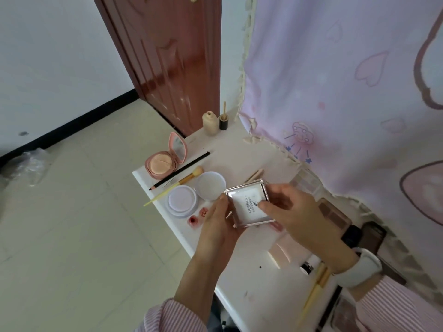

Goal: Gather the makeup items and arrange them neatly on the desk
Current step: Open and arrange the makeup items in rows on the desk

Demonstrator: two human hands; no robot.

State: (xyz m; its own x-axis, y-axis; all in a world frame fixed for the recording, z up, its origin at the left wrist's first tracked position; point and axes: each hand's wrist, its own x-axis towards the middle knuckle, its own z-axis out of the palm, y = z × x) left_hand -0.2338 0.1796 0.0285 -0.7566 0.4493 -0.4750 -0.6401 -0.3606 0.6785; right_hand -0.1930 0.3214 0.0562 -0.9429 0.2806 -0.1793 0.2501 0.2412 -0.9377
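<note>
Square compact sits at frame center, lifted clear of the white desk, pinched between 2 hands: left hand fingers curl under its lower-left edge, right hand fingertips press its right side and label, probably to read or close it. Beyond lie the round jar, its lid, brush, pencil and pink cushion compact

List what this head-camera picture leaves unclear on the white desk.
- Square clear compact: label print too small; both hands cover its edges.
- Pale eyeshadow palette: blurred, partly under the lilac curtain.
- Yellow-handled brushes: blurred near the lower edge.
</note>
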